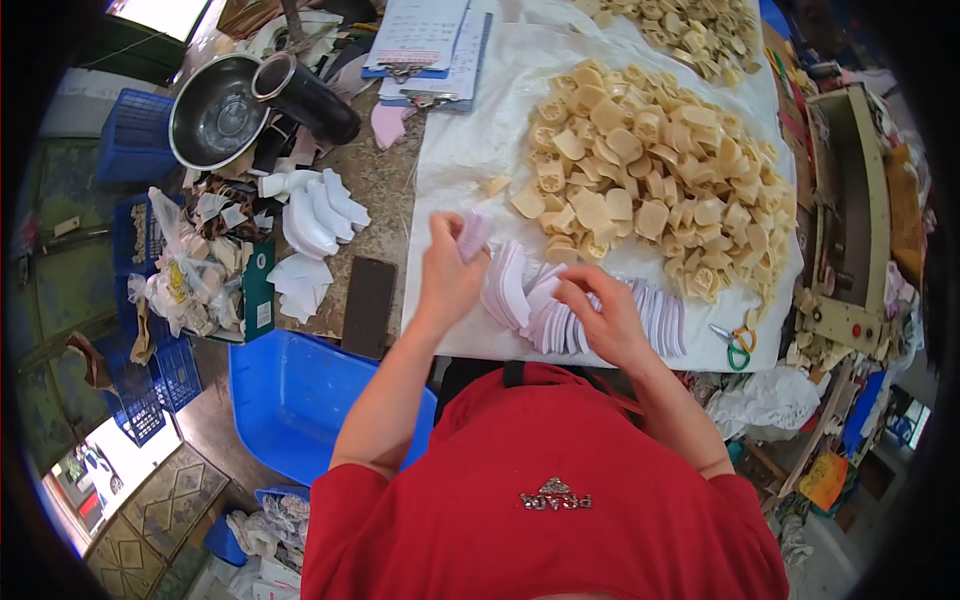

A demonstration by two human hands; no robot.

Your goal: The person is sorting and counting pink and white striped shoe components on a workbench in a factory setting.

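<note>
My left hand (447, 278) is closed around a small stack of curved lilac pads (475, 236), raised at the left of the work. Just right of it, a fanned row of white and lilac curved pads (572, 325) lies along the table's near edge. Over the middle of this row is my right hand (608, 322), its fingers bent and their tips close together; what they pinch, if anything, is too small to make out. Beyond both hands rises a large heap of cream-coloured moulded pieces (640, 165), on a white cloth (455, 130).
Scissors (738, 345) lie at the cloth's right corner. To the left are a dark phone (369, 305), more white curved pads (318, 215), a metal bowl (215, 115) and clipboards (435, 85). A blue plastic tub (290, 395) stands below the table's left edge.
</note>
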